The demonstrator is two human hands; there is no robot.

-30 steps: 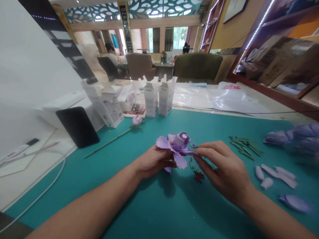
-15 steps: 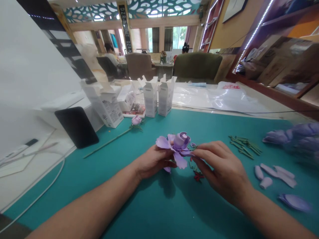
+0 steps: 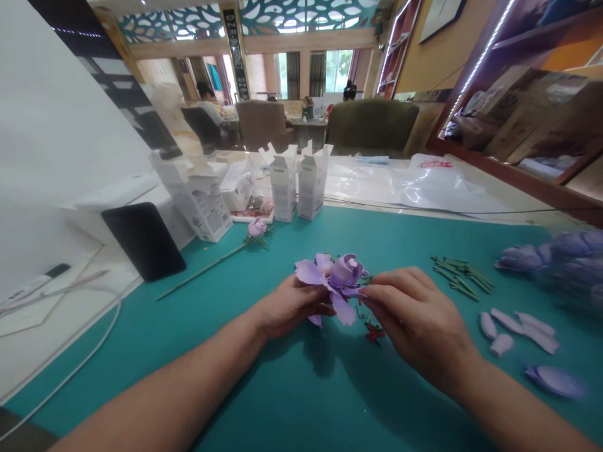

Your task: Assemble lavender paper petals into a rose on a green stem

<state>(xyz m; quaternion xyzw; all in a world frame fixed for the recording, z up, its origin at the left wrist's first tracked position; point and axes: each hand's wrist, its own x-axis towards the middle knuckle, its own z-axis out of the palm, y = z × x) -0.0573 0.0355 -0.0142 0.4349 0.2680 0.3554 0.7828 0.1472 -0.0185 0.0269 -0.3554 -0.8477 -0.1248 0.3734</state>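
A purple toy-brick flower (image 3: 335, 278) is held just above the teal mat (image 3: 292, 389) at mid-table. My left hand (image 3: 288, 306) grips it from below and from the left, fingers curled round its base. My right hand (image 3: 414, 317) pinches a petal on the flower's right side. Small red and green pieces (image 3: 374, 331) lie on the mat under my right fingers.
A finished purple bud on a long green stem (image 3: 221, 255) lies at the left. Green stem pieces (image 3: 462, 275), loose pale petals (image 3: 517, 328) and purple flowers (image 3: 551, 260) are at the right. Open white boxes (image 3: 296, 182) and a black phone (image 3: 144, 240) stand behind. People sit far back.
The flower has tipped a little to the right between my hands. My right fingers have closed in on its right petal. Both hands stay in place.
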